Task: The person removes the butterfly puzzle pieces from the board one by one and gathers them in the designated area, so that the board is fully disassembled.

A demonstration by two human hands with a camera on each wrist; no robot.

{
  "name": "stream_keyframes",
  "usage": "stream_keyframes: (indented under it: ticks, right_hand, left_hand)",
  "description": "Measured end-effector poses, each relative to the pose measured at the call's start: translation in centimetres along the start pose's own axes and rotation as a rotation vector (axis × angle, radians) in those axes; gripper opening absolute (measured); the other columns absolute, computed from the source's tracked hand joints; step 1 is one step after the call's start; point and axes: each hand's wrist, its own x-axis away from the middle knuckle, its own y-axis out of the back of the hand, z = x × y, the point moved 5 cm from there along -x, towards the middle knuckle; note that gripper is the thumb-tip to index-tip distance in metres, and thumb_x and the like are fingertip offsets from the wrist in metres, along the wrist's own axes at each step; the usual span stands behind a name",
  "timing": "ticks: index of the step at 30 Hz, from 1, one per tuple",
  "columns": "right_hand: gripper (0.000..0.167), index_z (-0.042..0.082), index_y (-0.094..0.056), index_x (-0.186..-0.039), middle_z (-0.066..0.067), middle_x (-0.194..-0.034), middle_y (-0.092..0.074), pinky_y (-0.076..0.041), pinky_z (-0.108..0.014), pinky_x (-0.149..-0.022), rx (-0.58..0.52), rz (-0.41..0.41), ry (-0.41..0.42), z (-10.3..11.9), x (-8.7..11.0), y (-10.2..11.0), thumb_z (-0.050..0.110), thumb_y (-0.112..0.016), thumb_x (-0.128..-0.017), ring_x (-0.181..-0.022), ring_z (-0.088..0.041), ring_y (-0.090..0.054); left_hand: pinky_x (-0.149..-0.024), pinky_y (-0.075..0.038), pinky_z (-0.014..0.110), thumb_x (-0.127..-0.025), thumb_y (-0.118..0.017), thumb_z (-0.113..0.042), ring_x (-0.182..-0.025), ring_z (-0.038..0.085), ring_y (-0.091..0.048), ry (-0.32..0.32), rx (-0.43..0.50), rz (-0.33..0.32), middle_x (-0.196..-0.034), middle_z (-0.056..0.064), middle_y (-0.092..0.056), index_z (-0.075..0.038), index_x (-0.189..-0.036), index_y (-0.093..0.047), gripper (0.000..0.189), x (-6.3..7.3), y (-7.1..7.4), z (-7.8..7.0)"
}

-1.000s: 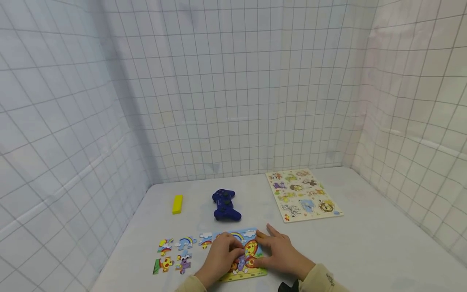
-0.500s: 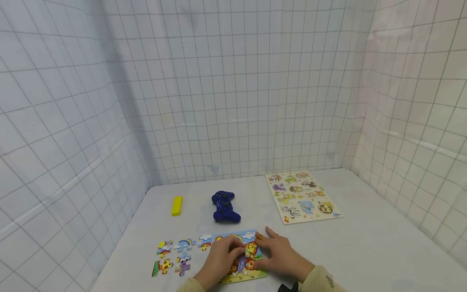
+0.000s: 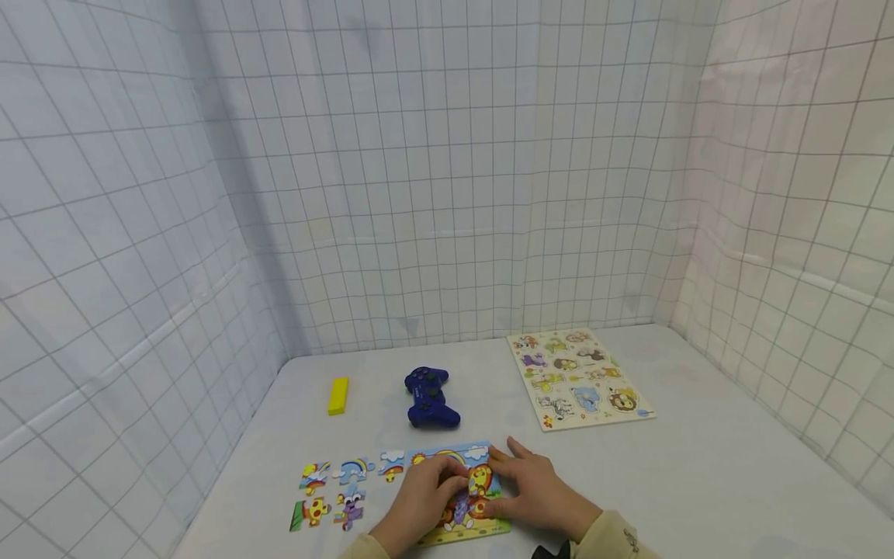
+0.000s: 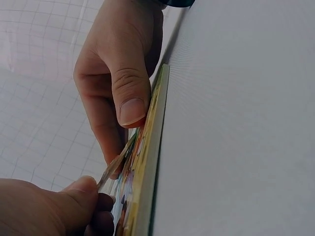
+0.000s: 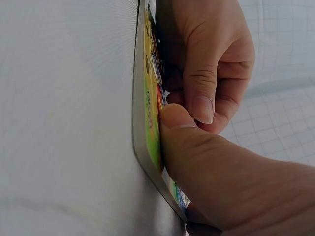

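A jigsaw board point(image 3: 475, 532) with a bright cartoon picture lies in front of me. My left hand point(image 3: 419, 493) reaches over its left part. Thumb and fingers there pinch a lion puzzle piece point(image 3: 482, 480), which in the left wrist view is a thin tilted puzzle piece point(image 4: 113, 167), its far edge down at the board. My right hand point(image 3: 538, 489) rests on the board's right side, its thumb point(image 5: 184, 130) on the picture and another finger near the top right corner. Part of the board is hidden under the hands.
Several loose jigsaw pieces point(image 3: 351, 505) lie left of the board. Beyond are a blue game controller point(image 3: 429, 400) and a yellow block point(image 3: 338, 396). An animal puzzle board point(image 3: 583, 380) lies at the back right. Gridded white sheets point(image 3: 454, 194) enclose the table.
The lion piece has turned slightly and now looks squarer to the board. Both hands have stayed nearly in place. The head view has shifted a little.
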Motion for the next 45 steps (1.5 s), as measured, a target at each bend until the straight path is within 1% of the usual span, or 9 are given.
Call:
stream_keyframes:
  ticks: [8, 11, 15, 18, 26, 31, 34, 40, 45]
  right_hand:
    - [0.081, 0.012, -0.056, -0.148, -0.009, -0.158, -0.047, -0.025, -0.081, -0.106, 0.004, 0.004, -0.002, -0.1, 0.2, 0.1, 0.062, -0.074, -0.087, -0.150, -0.052, -0.026]
    - [0.080, 0.013, -0.056, -0.148, -0.009, -0.158, -0.047, -0.024, -0.080, -0.107, -0.003, 0.015, -0.006, 0.1, 0.2, 0.1, 0.061, -0.074, -0.087, -0.150, -0.053, -0.026]
    - [0.079, 0.012, -0.057, -0.147, -0.009, -0.158, -0.047, -0.024, -0.079, -0.109, 0.004, 0.023, -0.014, 0.2, 0.2, 0.2, 0.061, -0.074, -0.087, -0.150, -0.052, -0.026]
    - [0.079, 0.011, -0.057, -0.147, -0.009, -0.158, -0.047, -0.024, -0.079, -0.109, 0.032, 0.027, -0.020, 0.3, 0.1, 0.3, 0.061, -0.074, -0.088, -0.150, -0.052, -0.027]
    - [0.080, 0.010, -0.056, -0.147, -0.009, -0.159, -0.047, -0.023, -0.079, -0.109, 0.031, 0.040, -0.040, 0.5, 0.2, 0.4, 0.059, -0.075, -0.087, -0.151, -0.051, -0.025]
    - [0.080, 0.011, -0.056, -0.147, -0.007, -0.159, -0.046, -0.021, -0.079, -0.109, 0.020, 0.046, -0.052, 0.5, 0.4, 0.3, 0.060, -0.075, -0.087, -0.152, -0.051, -0.023]
    - [0.080, 0.011, -0.056, -0.148, -0.006, -0.160, -0.045, -0.021, -0.079, -0.110, 0.017, 0.050, -0.060, 0.5, 0.5, 0.3, 0.061, -0.074, -0.087, -0.152, -0.051, -0.023]
    - [0.081, 0.012, -0.056, -0.148, -0.005, -0.160, -0.045, -0.022, -0.078, -0.109, 0.018, 0.046, -0.059, 0.5, 0.6, 0.4, 0.062, -0.074, -0.087, -0.152, -0.051, -0.022]
    - [0.081, 0.013, -0.055, -0.149, -0.006, -0.160, -0.045, -0.021, -0.079, -0.109, 0.016, 0.047, -0.043, 0.4, 0.5, 0.2, 0.062, -0.073, -0.087, -0.152, -0.051, -0.022]
  left_hand:
    - [-0.074, -0.049, 0.026, -0.100, -0.068, -0.025, -0.082, 0.002, -0.059, -0.026, 0.020, 0.012, -0.092, -0.012, -0.069, -0.017, -0.101, -0.070, 0.008, 0.0, 0.3, -0.1]
    - [-0.074, -0.051, 0.026, -0.101, -0.067, -0.027, -0.085, 0.006, -0.062, -0.002, 0.081, -0.015, -0.095, -0.009, -0.071, -0.016, -0.104, -0.072, 0.012, 0.1, 1.6, -0.1]
    - [-0.076, -0.056, 0.029, -0.100, -0.068, -0.023, -0.092, 0.017, -0.067, 0.036, 0.236, -0.065, -0.100, 0.001, -0.073, -0.009, -0.107, -0.072, 0.016, 0.4, 3.9, -0.1]
    - [-0.079, -0.057, 0.029, -0.100, -0.069, -0.023, -0.095, 0.020, -0.068, 0.054, 0.279, -0.100, -0.103, 0.004, -0.074, -0.007, -0.108, -0.073, 0.018, 0.8, 5.3, 0.2]
    - [-0.078, -0.056, 0.028, -0.099, -0.070, -0.025, -0.093, 0.017, -0.068, 0.123, 0.230, -0.139, -0.102, 0.001, -0.074, -0.010, -0.108, -0.073, 0.018, 2.5, 7.9, 1.7]
    - [-0.076, -0.057, 0.032, -0.097, -0.072, -0.019, -0.092, 0.018, -0.070, 0.198, 0.200, -0.231, -0.099, 0.000, -0.075, -0.011, -0.105, -0.074, 0.012, 4.2, 10.1, 3.1]
    - [-0.075, -0.057, 0.030, -0.097, -0.072, -0.016, -0.091, 0.017, -0.070, 0.227, 0.157, -0.255, -0.098, -0.001, -0.075, -0.011, -0.104, -0.074, 0.009, 5.0, 11.0, 4.0]
    - [-0.068, -0.054, 0.024, -0.095, -0.074, -0.019, -0.081, 0.012, -0.066, 0.159, 0.015, -0.203, -0.094, -0.005, -0.075, -0.014, -0.100, -0.075, 0.008, 6.0, 11.6, 4.9]
    - [-0.062, -0.050, 0.024, -0.095, -0.074, -0.023, -0.072, 0.003, -0.058, 0.078, -0.107, -0.117, -0.091, -0.010, -0.072, -0.018, -0.097, -0.076, 0.006, 6.4, 11.2, 5.1]
